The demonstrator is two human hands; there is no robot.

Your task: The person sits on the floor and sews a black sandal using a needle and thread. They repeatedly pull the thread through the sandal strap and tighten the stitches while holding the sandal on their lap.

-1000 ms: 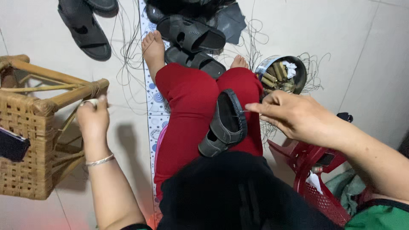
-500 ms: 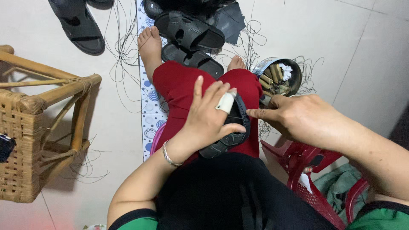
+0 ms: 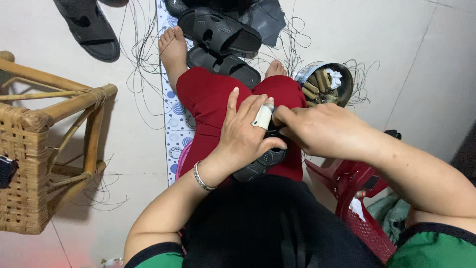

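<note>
A black sandal [image 3: 259, 165] lies on my lap, across red trousers [image 3: 208, 101]. My left hand [image 3: 244, 134] lies over the sandal and clasps it, with a white wrap on one finger and a bracelet at the wrist. Coming in from the right, my right hand [image 3: 325, 130] has its fingertips pinched at the sandal's upper edge, right next to the left fingers. What the right fingers pinch is hidden. My bare feet [image 3: 172, 45] rest on the tiled floor beyond.
Black sandals [image 3: 218, 31] lie by my feet, another [image 3: 89, 30] at the upper left, amid loose dark threads. A round tin of spools [image 3: 327, 82] stands to the right. A woven cane stool [image 3: 34, 144] stands left, a red plastic stool [image 3: 357, 188] right.
My left hand has come from the cane stool over to my lap and now clasps the sandal. The right hand has closed in beside it.
</note>
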